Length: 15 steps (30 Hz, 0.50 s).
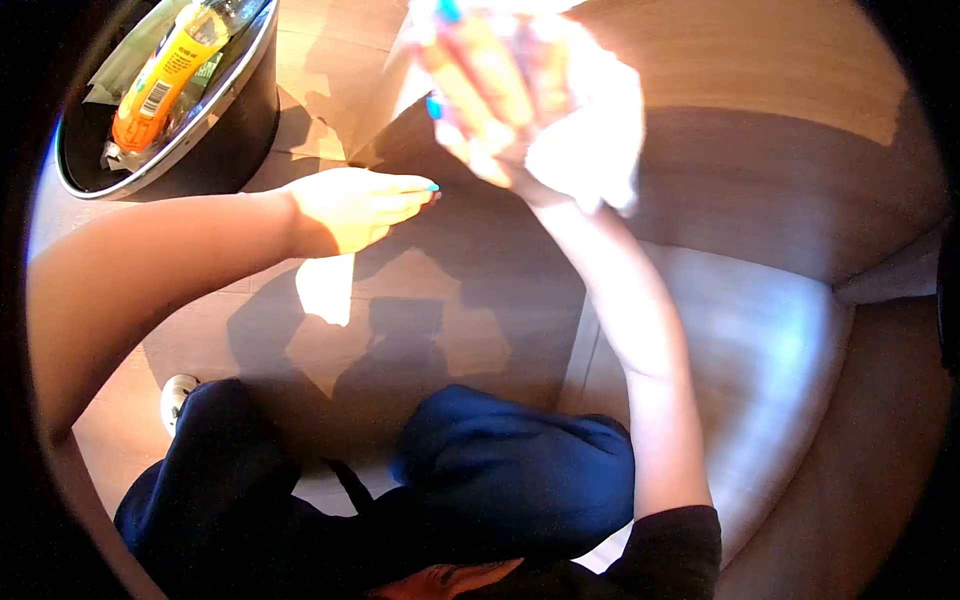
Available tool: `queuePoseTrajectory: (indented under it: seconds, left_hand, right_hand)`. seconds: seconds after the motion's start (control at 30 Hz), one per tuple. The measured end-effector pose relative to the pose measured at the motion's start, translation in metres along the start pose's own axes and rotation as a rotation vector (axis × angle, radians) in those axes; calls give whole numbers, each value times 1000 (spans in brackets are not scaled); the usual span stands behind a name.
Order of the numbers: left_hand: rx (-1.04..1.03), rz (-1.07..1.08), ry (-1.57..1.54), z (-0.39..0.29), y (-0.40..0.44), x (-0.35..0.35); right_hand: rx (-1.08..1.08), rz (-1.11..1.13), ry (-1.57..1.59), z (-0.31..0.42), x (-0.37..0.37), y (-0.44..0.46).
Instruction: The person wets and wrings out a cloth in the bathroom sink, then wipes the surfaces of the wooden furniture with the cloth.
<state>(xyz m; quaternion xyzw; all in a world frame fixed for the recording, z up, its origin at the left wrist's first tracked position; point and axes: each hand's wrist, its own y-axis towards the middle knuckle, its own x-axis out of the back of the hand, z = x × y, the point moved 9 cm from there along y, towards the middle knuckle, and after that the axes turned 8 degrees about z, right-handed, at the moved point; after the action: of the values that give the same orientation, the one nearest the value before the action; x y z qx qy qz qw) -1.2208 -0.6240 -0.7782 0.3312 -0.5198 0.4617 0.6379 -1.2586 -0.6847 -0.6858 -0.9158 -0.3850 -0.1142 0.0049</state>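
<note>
From my end I see the right hand up at the top middle, with the cloth, white and bunched, under its fingers and spilling out past the wrist side. Those fingers are partly bent over the cloth and have hold of it; glare and blur hide how tightly, and I can't tell whether the cloth touches the brown panel behind. The left hand is lower and to the left, fingers stretched nearly straight and close together, with nothing visible in its hold. Beyond it, at upper left, I have the bin, dark with a shiny rim, and a bottle with a yellow-and-orange label lying slanted inside. Below are the wearer's dark trousers; a pale surface lies beyond the right forearm.
</note>
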Motion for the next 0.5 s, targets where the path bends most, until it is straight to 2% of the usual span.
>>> queuePoseTrajectory:
  seconds: [0.03, 0.07, 0.13, 0.2, 0.27, 0.33, 0.47, 0.5]
  left_hand:
    - [33, -56, -104, 0, 3, 0]
    - [10, -11, -44, -4, 2, -6]
    - [-35, 71, 87, -14, 8, -12]
    - [-41, 41, 34, -20, 9, -16]
    - [-59, -6, -45, -21, 11, -13]
    - [-89, 36, 34, -24, 9, -4]
    - [-66, 27, 74, -19, 9, 7]
    - [-64, 40, 122, -17, 11, 8]
  right_hand:
    - [74, 8, -122, 13, 5, 2]
    - [140, 19, -241, 24, 8, 6]
    - [224, -41, -1160, 59, -2, 8]
    - [194, -220, -2740, 104, -40, 0]
    - [-38, 95, -3023, 116, -46, -2]
    - [116, -257, -2909, 134, -54, -14]
    - [130, -165, -3202, 108, -58, -20]
    - [90, -32, -3092, 94, -59, -23]
